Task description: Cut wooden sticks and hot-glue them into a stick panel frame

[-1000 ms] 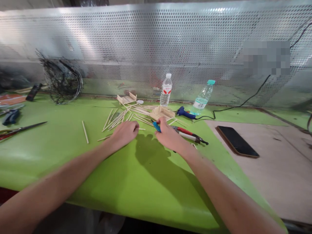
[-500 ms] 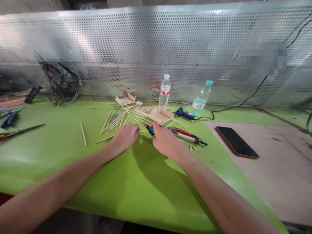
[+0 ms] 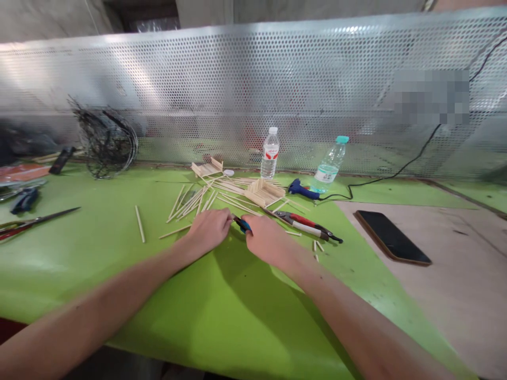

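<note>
My left hand [image 3: 210, 229] is closed in a pinch on a thin wooden stick, mostly hidden by the fingers. Close beside it, my right hand [image 3: 273, 243] is wrapped round a blue-and-black cutter [image 3: 242, 224], whose tip points at my left fingertips. Whether the tip touches the stick is too small to tell. Beyond the hands lie several loose wooden sticks [image 3: 192, 203]. Two small structures made of sticks stand there, one nearer [image 3: 264, 193] and one farther back [image 3: 207, 167]. Red-and-white-handled pliers [image 3: 307, 224] rest just past my right hand.
Short stick pieces [image 3: 315, 246] lie right of my right wrist. Behind stand a clear bottle [image 3: 270, 155] and a teal-capped bottle [image 3: 329, 166], near a blue corded glue gun [image 3: 303, 189]. A phone [image 3: 390, 236] lies right; scissors [image 3: 39, 220] and a wire coil [image 3: 109, 142] are left.
The cutter's tip has come round to my left fingertips, and the stick end that stuck out there no longer shows. One more short piece appears by my right wrist. The view has shifted slightly.
</note>
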Motion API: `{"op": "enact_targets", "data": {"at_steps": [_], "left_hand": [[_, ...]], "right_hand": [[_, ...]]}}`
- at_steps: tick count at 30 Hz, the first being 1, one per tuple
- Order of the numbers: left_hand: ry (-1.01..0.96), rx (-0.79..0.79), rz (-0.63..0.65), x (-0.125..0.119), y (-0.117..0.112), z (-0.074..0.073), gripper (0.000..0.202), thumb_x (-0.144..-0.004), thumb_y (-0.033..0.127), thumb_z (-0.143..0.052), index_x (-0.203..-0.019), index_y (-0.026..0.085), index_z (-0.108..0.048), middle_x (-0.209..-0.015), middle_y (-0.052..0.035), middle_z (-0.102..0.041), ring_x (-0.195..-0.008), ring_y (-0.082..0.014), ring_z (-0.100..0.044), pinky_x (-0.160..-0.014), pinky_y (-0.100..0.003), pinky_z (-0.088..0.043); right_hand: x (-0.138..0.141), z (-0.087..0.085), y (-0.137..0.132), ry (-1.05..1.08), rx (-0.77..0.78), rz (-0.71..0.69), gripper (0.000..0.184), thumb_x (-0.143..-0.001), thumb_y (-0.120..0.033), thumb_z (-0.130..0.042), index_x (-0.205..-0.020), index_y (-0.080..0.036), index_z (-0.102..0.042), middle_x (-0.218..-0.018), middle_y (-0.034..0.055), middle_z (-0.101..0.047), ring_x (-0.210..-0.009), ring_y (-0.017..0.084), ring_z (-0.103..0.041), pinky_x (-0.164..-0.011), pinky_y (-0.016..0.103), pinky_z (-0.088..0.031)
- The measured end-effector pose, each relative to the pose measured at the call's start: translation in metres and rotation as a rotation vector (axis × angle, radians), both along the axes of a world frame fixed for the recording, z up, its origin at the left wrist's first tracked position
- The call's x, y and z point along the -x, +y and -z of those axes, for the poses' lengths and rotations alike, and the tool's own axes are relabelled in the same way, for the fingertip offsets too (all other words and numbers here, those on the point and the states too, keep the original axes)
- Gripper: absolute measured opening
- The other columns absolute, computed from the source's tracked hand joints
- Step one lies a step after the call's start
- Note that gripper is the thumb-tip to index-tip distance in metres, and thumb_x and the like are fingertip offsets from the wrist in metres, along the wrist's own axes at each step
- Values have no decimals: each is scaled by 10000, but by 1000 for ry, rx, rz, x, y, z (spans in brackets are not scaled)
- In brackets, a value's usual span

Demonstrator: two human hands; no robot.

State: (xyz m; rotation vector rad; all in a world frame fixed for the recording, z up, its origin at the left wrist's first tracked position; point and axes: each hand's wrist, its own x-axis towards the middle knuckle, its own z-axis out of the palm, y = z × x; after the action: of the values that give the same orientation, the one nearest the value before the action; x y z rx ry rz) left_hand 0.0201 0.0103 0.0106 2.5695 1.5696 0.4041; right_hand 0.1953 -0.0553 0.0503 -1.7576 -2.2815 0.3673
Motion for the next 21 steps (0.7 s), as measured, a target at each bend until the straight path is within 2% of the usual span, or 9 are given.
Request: {"op": "enact_targets", "data": {"at_steps": [5,10,15,21], "left_hand": [[-29,44,-13,1,2,3,228,-954,269,-450,-935,192,-663,-818,-65,-714,-677,-188,-631,-577,-304,-421],[-53,80,-11,0,2,3,264,-956,270,-422,-933,177,-668,-797,-72,-707,-623,-182,-616,-553,-307,-430],[-24,31,-12,1,2,1,256,-960,291,-434,-903,181,-659,-811,-55,-717,-658,-183,-633,-532,-284,-408],[47,-16,-16,1,2,-3,233,-952,287,-449,-927,189,-658,-876,-59,-735,-755,-212,-663,-602,-305,-417]], "right_hand": [[0,0,1,10,3,-15,241,-874,-103,-462,-1005,-197,-641,-928,85,-732,-741,184,-642,-588,269,-332],[1,3,1,-9,-1,-16,248,-875,-103,-454,-1007,-195,-643,-892,78,-727,-694,176,-628,-569,272,-314],[1,3,1,-29,-28,-29,217,-880,-103,-454,-963,-185,-637,-909,91,-728,-742,188,-641,-589,277,-321],[4,-1,-1,-50,6,-21,241,-889,-107,-456,-1021,-189,-640,-894,93,-727,-710,189,-645,-562,279,-308]]}}
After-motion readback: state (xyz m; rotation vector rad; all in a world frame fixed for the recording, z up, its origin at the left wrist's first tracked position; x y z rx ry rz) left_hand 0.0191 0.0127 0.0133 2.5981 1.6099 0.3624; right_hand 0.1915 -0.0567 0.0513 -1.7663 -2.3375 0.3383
